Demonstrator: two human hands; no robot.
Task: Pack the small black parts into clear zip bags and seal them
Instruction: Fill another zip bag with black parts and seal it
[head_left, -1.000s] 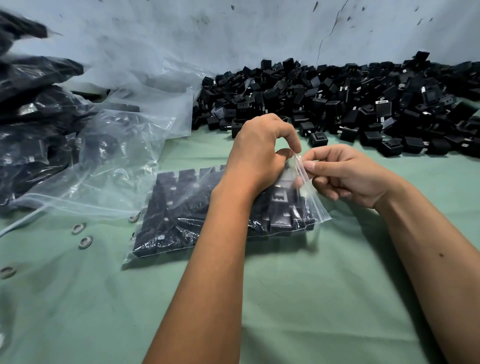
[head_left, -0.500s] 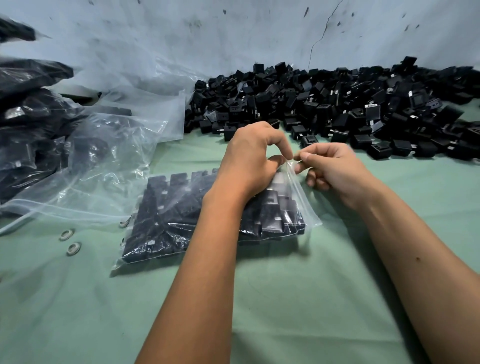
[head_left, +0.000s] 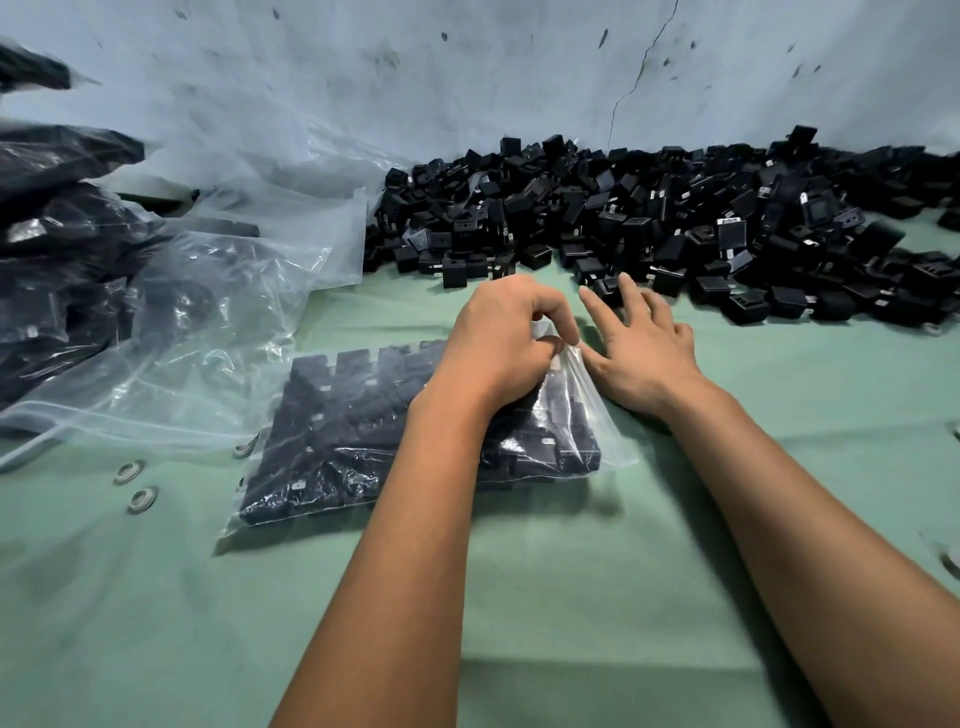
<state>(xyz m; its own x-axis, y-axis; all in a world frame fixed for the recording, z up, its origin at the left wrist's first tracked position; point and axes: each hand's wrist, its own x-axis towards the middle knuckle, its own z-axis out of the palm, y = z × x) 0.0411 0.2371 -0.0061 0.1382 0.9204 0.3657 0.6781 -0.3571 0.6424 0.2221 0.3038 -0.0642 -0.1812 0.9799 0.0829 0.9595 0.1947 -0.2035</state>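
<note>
Clear bag (head_left: 363, 436) is full: your left hand (head_left: 511, 343) pinches its zip, right hand (head_left: 641, 348) spread; press the seal shut.

A pale blue-grey wall (head_left: 467, 78) filled the top of the frame, scuffed with dark marks, a thin crack (head_left: 636, 73) running down at upper right. Green cloth (head_left: 597, 597) covered the work surface across the lower frame, softly lit.

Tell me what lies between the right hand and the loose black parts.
Nothing visible: the right hand lies open, its fingertips already at the nearest loose black parts. The left hand pinches the filled bag.
</note>
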